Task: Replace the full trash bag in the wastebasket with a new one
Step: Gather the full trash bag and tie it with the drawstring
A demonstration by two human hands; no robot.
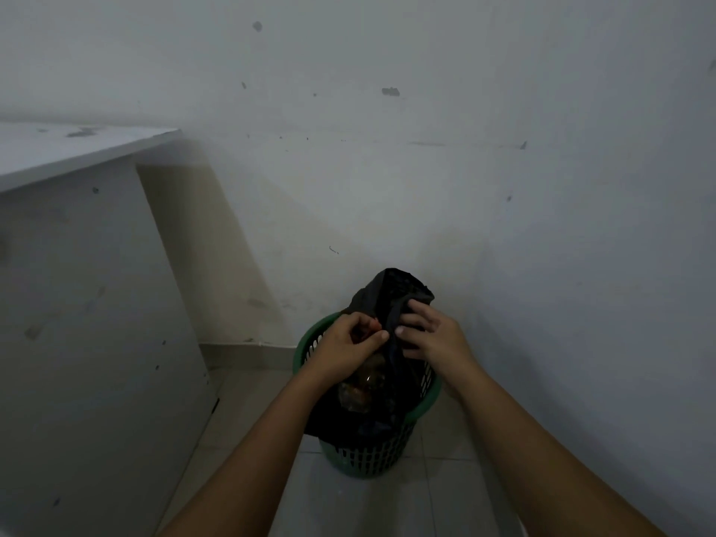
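Observation:
A green slatted wastebasket (364, 457) stands on the tiled floor in the corner of the room. A black trash bag (391, 292) sits in it, its top gathered and pulled up above the rim. Crumpled rubbish (366, 385) shows inside the bag's mouth. My left hand (346, 344) pinches the bag's edge on the left, fingers curled. My right hand (430, 333) grips the bunched plastic on the right. Both hands meet just above the basket.
A white desk (69, 157) with a solid side panel stands on the left, close to the basket. White walls, marked and scuffed, close in behind and on the right. Pale floor tiles (348, 505) lie in front of the basket.

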